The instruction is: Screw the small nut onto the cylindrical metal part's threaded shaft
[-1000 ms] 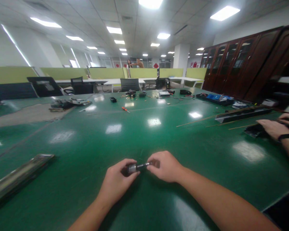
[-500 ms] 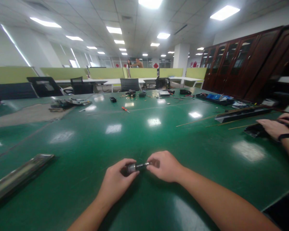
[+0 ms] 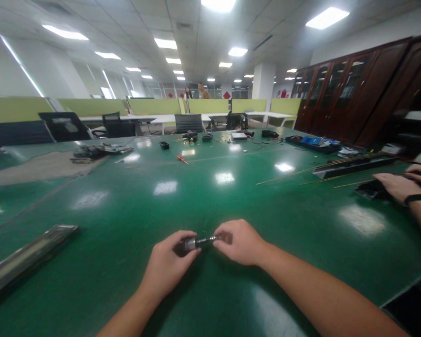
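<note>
Beyond the broad, glossy green tabletop (image 3: 126,201) and behind a yellow-green fabric-like partition (image 3: 212,107), the right-hand one of two distant people (image 3: 204,92) no longer shows the outstretched arm of half a second ago. At left, well apart from the work, lies a long, flat, grey-edged bar (image 3: 31,256), while at right a black channel-shaped piece (image 3: 368,190) sits under a co-worker's hand (image 3: 400,187). Bare left hand (image 3: 166,262), edged slightly leftward, and bare right hand (image 3: 242,242) pinch opposite ends of a slim silver-and-black cylinder (image 3: 201,242) between them, fingers hiding its tips.

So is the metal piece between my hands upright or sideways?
Sideways: the metal piece stretches across from your left hand to your right hand.
</note>
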A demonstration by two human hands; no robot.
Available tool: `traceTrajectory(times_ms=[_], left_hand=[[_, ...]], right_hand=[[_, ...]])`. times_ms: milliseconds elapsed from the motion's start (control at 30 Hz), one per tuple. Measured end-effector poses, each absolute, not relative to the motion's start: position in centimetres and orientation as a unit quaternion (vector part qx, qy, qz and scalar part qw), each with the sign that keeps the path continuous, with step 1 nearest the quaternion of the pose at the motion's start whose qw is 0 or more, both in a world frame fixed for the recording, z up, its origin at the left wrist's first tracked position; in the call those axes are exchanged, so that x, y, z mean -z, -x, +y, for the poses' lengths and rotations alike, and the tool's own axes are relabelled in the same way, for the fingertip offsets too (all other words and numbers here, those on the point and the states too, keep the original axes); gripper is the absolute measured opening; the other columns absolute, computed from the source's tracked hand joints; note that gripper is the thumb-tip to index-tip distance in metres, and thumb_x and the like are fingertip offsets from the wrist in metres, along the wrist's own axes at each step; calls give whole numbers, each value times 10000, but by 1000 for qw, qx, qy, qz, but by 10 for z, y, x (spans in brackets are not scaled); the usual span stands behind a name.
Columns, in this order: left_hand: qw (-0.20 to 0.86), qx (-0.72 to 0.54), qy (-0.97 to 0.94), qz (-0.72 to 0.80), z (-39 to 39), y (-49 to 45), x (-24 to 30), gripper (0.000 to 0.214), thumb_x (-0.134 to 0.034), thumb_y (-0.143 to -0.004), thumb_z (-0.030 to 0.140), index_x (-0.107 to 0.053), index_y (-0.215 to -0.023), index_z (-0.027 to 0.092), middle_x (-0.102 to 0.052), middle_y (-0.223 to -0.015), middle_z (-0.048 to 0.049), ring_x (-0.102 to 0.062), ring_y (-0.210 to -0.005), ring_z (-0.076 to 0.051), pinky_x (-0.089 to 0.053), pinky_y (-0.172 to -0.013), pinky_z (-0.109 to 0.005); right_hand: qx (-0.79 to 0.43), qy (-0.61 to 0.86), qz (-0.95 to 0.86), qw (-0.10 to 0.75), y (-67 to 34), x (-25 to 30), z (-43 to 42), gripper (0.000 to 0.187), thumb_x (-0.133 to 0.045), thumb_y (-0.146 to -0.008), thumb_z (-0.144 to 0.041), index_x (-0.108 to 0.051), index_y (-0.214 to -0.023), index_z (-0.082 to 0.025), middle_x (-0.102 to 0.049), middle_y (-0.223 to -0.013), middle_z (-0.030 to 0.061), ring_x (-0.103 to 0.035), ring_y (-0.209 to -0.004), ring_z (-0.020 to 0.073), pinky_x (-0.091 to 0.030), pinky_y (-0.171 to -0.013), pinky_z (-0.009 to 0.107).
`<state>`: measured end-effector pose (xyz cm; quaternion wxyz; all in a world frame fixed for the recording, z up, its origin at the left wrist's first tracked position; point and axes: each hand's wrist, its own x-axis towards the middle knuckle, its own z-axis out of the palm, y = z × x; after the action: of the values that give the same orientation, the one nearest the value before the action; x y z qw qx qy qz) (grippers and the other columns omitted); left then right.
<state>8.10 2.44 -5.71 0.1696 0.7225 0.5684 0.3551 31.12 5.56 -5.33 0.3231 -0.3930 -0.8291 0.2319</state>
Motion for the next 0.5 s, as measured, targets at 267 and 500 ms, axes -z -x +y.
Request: traceTrajectory(times_ms=[267,500], left_hand=[[165,-357,-719,573,25,-81,55,258,-695,-750,373,-707,-978,250,-725,-927,1,-673,-832,-193,-534,-769,-297],[157,-359,-722,570,24,-83,51,254,-692,-752,366,-713,-973,242,-729,-920,-8,-680,-827,-201,-548,-759,-296]], right_hand=[[-228,398,-827,326,-311,53,55,137,-671,-816,-284,-729,-908,-200,-702,-758,5,-610,-660,128,-423,-621,233],[-228,401,-824,330,-311,50,54,133,-675,-812,-278,-732,-902,-197,-696,-752,6,-609,-655,130,-427,-617,233]])
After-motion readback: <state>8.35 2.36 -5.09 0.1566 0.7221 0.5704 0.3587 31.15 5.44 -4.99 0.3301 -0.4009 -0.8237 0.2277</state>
